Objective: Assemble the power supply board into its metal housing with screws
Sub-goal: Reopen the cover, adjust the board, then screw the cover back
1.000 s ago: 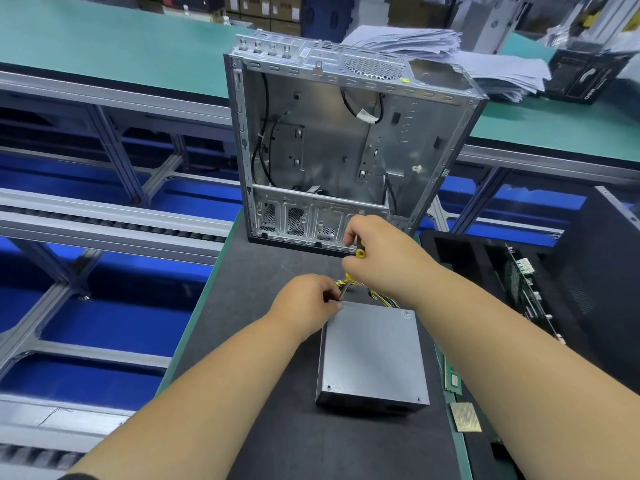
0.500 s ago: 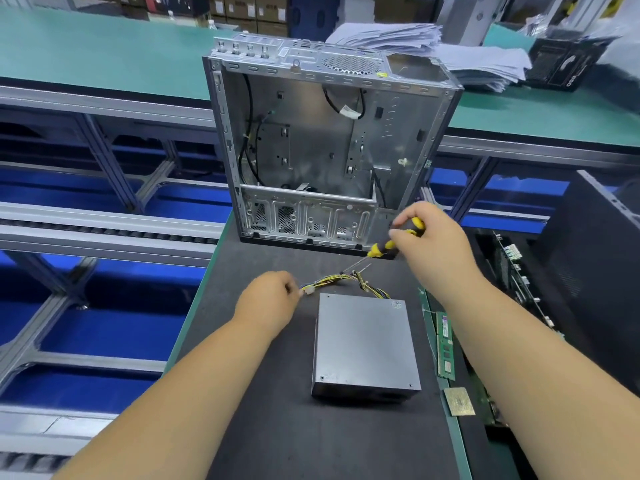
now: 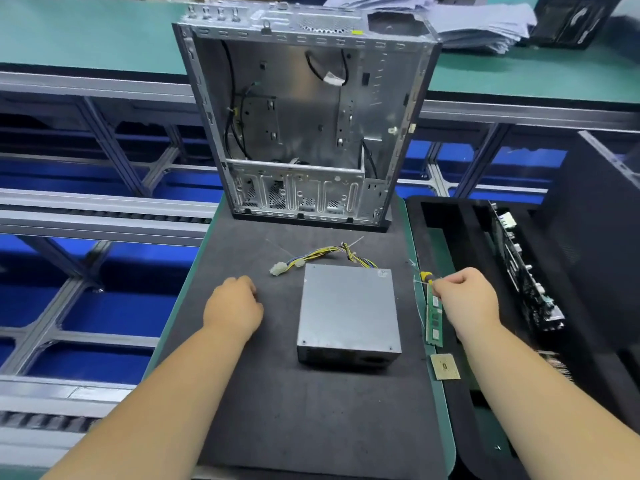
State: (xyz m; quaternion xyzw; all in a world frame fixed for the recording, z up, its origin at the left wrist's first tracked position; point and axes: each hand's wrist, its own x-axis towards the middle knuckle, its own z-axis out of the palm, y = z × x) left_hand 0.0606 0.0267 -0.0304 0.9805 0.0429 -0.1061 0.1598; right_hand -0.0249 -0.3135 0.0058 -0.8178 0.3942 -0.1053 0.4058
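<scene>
Fingers [image 3: 450,279] of the right hand [image 3: 465,301], at the right of the frame, are curled round a screwdriver [image 3: 428,277], of which only the yellow-and-black end shows past the knuckles; it sits at the right edge of the dark mat [image 3: 277,410], just above a green memory stick [image 3: 434,322] lying along that edge. Left hand [image 3: 233,306], left of centre, has its fingers curled under and holds nothing; it hangs over or rests on the mat, I cannot tell which, just left of the supply [image 3: 349,311]. That grey metal box lies flat in the middle of the mat, between the two hands and touched by neither. Its yellow and black wires [image 3: 329,254] trail from the far end toward the upper left and finish in a white plug [image 3: 276,270] lying on the mat near the left hand. Beyond it, in the upper centre of the frame, the housing [image 3: 304,116] stands upright at the far end of the surface with its open side facing the camera, black cables hanging inside. A small gold-coloured chip [image 3: 445,366] lies below the memory stick. At the right, a black tray [image 3: 485,393] holds a circuit board [image 3: 523,271] set on edge. Stacked papers [image 3: 485,22] lie on the green bench [image 3: 86,36] at the upper right.
</scene>
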